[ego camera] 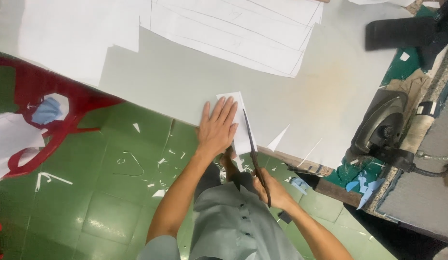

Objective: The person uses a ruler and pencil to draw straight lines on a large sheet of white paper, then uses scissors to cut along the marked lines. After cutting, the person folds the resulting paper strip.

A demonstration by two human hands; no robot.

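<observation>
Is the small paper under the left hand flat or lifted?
Flat. The left hand presses the paper spread on the table, while the right hand runs scissors along its right edge.

The scissors' handles sit buried in the right hand — the red chair runs off the left edge.

The person is wearing a pale grey-green buttoned shirt with short sleeves, low in the frame, forearms bare.

Pale grey table, large white pattern sheets, small white paper piece, black iron
</observation>
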